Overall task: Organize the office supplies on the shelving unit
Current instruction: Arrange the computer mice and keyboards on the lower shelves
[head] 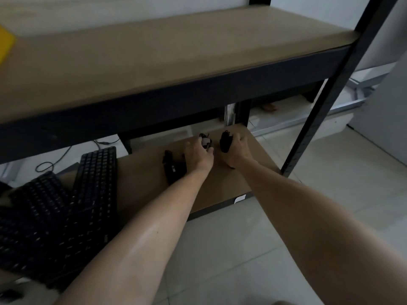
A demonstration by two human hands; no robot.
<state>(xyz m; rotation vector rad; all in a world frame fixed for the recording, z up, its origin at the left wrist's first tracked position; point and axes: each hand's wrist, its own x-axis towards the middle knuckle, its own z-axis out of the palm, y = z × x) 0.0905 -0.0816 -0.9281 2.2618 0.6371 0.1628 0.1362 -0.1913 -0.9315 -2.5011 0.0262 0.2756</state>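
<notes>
Hands reach side by side onto the low brown fibreboard shelf (222,179) of a black metal shelving unit (343,84), both bare forearms stretched out from the bottom of the view. The left hand (198,154) has its fingers curled round a small black-and-white object with a bundled cord (205,142), which looks like a computer mouse, though the dim light keeps me from being sure; it holds this just above or on the board, toward the back. The right hand (236,150), almost touching the left one, grips a small black object with a coiled cable (225,142), thumb on its near side and fingers wrapped over the far side, the object standing upright in the grasp. Just left of the left wrist a flat black rectangular device (172,169) lies on the same shelf, partly hidden by the forearm. Further left, two black computer keyboards (66,201) are piled crosswise at the shelf's left end, one tilted over the other, with a thin black cable (52,161) looping on the floor behind them. Above, a broad brown upper shelf board (154,53) spans the view, and a yellow object (5,44) pokes in at its left edge. Pale floor tiles (242,249) spread beneath the arms, and grey metal rails (330,108) lie beyond the unit's right post.
</notes>
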